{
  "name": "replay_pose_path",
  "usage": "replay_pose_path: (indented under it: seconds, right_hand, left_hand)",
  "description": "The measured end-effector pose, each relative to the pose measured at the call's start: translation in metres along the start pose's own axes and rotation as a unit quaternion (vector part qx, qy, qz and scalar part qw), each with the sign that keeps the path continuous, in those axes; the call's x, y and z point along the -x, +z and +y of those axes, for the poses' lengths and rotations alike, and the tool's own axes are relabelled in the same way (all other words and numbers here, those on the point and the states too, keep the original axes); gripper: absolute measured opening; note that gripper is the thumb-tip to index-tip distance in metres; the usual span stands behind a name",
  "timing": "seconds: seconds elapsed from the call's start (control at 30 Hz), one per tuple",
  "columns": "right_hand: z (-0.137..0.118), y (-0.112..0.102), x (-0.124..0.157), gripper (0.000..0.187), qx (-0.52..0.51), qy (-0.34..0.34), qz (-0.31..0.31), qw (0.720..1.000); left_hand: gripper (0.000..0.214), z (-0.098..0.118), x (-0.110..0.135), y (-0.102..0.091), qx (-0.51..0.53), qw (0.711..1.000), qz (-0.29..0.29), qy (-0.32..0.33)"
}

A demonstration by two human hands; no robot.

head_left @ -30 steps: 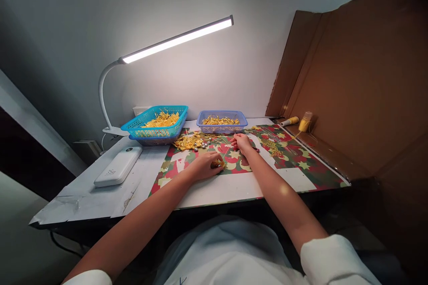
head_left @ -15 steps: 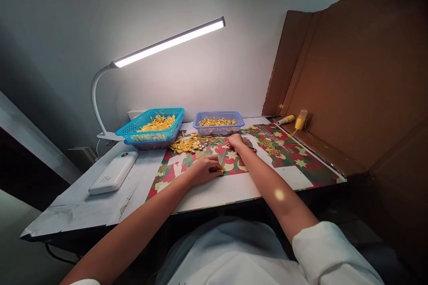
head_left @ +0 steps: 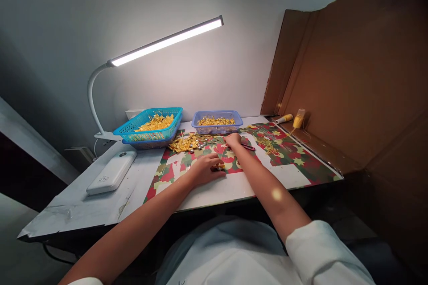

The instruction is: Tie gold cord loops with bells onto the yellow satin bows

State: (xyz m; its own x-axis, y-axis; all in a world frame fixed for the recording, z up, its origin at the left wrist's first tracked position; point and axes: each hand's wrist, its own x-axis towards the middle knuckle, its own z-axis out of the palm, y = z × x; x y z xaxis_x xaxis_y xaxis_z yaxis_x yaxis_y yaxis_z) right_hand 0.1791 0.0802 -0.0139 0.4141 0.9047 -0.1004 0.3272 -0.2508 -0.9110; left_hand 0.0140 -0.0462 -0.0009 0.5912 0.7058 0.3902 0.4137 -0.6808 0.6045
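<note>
Near the frame's centre, the left hand pinches a small yellow piece against the patterned mat. Just above it, the right hand reaches toward the loose yellow pile; whether its fingers grip anything I cannot tell. Behind sit a turquoise basket and a blue basket, both on the worktop under the lamp.

White short-sleeved top, sleeves ending above the elbows, bare forearms, no rings or watch visible
</note>
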Motion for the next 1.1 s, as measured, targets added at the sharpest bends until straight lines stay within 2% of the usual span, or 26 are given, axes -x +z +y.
replay_pose_path:
  seconds: [0.1, 0.23, 0.3, 0.4, 0.53, 0.7, 0.87, 1.0, 1.1]
  right_hand:
    - [-0.001, 0.0, 0.001, 0.021, -0.006, 0.006, -0.007, 1.0]
    - [-0.001, -0.005, 0.007, 0.02, -0.04, 0.0, -0.037, 0.999]
    - [-0.001, -0.008, 0.011, 0.019, -0.064, -0.005, -0.053, 0.997]
    - [-0.002, -0.012, 0.017, 0.018, -0.102, -0.006, -0.079, 0.992]
    - [-0.005, -0.018, 0.023, 0.017, -0.145, -0.012, -0.104, 0.984]
    - [-0.005, -0.022, 0.025, 0.015, -0.17, -0.029, -0.1, 0.98]
    - [-0.001, -0.018, 0.023, 0.01, -0.119, -0.026, -0.069, 0.99]
    - [-0.001, -0.011, 0.022, 0.013, -0.058, -0.024, -0.039, 0.997]
    - [-0.001, -0.01, 0.022, 0.016, -0.014, -0.033, -0.029, 0.999]
  left_hand:
    - [0.025, 0.0, 0.0, -0.001, 0.026, 0.999, 0.033, -0.026]
    - [0.018, -0.01, -0.003, -0.005, 0.047, 0.989, 0.127, -0.066]
    - [0.016, -0.017, -0.007, -0.007, 0.063, 0.982, 0.15, -0.092]
    - [0.012, -0.022, -0.014, -0.012, 0.086, 0.98, 0.142, -0.113]
    - [0.012, -0.023, -0.028, -0.018, 0.066, 0.985, 0.101, -0.122]
    - [0.014, -0.024, -0.046, -0.016, 0.012, 0.987, 0.068, -0.143]
    - [0.013, -0.04, -0.048, -0.011, -0.091, 0.984, 0.114, -0.102]
    - [0.016, -0.059, -0.037, -0.029, -0.267, 0.944, 0.15, -0.12]
    - [0.018, -0.067, -0.03, -0.044, -0.339, 0.918, 0.16, -0.133]
